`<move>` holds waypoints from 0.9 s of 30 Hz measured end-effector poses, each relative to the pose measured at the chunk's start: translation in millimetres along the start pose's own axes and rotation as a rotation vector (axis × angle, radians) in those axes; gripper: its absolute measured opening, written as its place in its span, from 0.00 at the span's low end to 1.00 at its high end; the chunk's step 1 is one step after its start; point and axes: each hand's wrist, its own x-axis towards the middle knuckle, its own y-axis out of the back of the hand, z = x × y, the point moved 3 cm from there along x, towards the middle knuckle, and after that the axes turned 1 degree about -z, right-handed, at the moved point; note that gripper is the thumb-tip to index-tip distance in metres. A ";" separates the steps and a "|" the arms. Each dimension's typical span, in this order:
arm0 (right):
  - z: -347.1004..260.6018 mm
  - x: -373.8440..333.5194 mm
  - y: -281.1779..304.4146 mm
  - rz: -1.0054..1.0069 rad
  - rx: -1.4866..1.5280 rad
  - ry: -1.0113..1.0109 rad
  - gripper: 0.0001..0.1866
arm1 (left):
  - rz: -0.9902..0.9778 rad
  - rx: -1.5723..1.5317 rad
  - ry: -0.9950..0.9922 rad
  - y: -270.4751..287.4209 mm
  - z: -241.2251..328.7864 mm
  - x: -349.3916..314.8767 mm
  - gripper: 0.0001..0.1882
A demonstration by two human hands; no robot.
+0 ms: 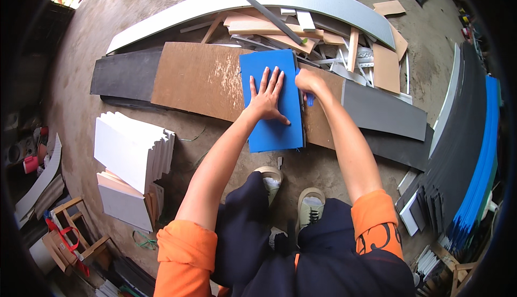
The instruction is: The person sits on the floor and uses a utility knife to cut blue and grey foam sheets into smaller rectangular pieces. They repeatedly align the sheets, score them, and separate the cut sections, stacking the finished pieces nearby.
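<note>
On my feed, the left hand [265, 103] lies spread on the blue sheet [291, 95], which overhangs the near edge of the brown board [191, 79]; the right hand [309, 82] grips a blue tool [310, 100]. Uneven pressure could skid the sheet, making me slip.

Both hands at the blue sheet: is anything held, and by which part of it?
The right hand grips a blue object, one end showing below the hand; the gripped part is hidden. The left hand lies spread on the blue sheet, gripping nothing.

two hands [264, 102], two shoes [311, 211], apparently one blue board [290, 95]
</note>
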 end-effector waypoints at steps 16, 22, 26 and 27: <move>75.1 -170.5 -88.8 0.302 -0.145 0.051 0.13 | 0.051 0.030 0.025 -4.7 -10.4 -1.2 0.76; 28.0 -36.6 -3.8 0.578 -0.095 0.258 0.15 | 0.019 -0.002 0.003 -4.0 -1.4 4.6 0.76; -4.0 11.6 7.8 0.528 -0.183 0.276 0.16 | 0.008 -0.031 0.005 -2.9 -3.6 2.0 0.73; -11.9 16.9 6.9 0.535 -0.251 0.281 0.17 | 0.012 -0.041 0.010 -3.0 -6.5 0.8 0.73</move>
